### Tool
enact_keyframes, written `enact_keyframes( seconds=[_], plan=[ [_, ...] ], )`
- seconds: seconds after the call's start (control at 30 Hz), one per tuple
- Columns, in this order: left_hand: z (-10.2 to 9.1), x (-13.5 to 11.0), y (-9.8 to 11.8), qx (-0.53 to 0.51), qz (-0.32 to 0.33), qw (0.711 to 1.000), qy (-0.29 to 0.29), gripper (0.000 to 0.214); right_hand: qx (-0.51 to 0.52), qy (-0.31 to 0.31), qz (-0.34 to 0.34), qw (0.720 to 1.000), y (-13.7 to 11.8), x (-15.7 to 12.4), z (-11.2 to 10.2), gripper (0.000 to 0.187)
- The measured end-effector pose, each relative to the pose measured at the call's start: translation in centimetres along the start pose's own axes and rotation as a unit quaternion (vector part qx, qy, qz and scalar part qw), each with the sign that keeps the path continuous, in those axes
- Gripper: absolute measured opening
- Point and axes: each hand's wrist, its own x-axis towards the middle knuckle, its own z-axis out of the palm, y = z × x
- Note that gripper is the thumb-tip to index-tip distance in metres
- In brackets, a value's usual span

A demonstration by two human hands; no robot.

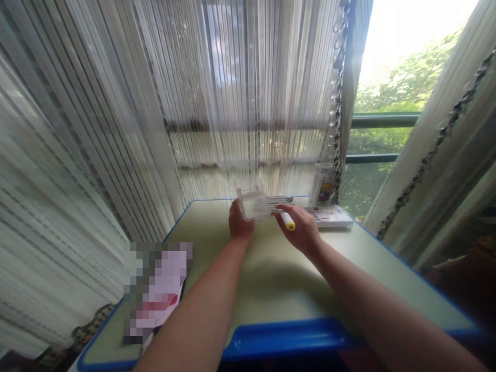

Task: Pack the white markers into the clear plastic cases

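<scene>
My left hand [241, 223] is closed around a small clear plastic box [253, 205], with its lid tilted up. My right hand [301, 227] pinches a white pen-like tool [285, 219] with a yellow end, which points back toward me. Its far end lies close to the box, and I cannot make out the tip. Behind the hands, several thin dark-tipped rods [282, 199] lie side by side. A flat clear case [333, 217] with small contents sits just right of my right hand.
The pale table [271, 279] has a blue rim and a blue front tray [290, 335]. A transparent package [324, 186] stands at the back right. A blurred-out pinkish item [163, 289] lies at the left edge. String curtains [248, 103] hang behind the table, beside a window.
</scene>
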Motion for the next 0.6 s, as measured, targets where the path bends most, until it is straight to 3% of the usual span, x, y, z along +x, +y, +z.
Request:
enact_keyframes(
  seconds=[0.13,0.27,0.43,0.6],
  plan=[
    [0.0,0.0,0.1,0.006,0.023,1.0,-0.017,0.049,0.055,0.028,-0.004,0.998,-0.9,0.2,-0.4,0.018],
    [-0.2,0.0,0.1,0.012,0.046,0.999,-0.026,0.044,0.129,-0.024,0.011,0.991,-1.8,0.4,-0.9,0.025],
    [-0.2,-0.1,0.8,0.028,0.077,0.996,-0.03,0.04,0.151,-0.033,0.177,0.972,-1.9,0.4,-0.2,0.027],
    [-0.5,-0.4,2.3,0.047,0.11,0.988,-0.098,0.036,0.164,0.019,0.303,0.938,-1.1,0.4,0.6,0.024]
  ],
)
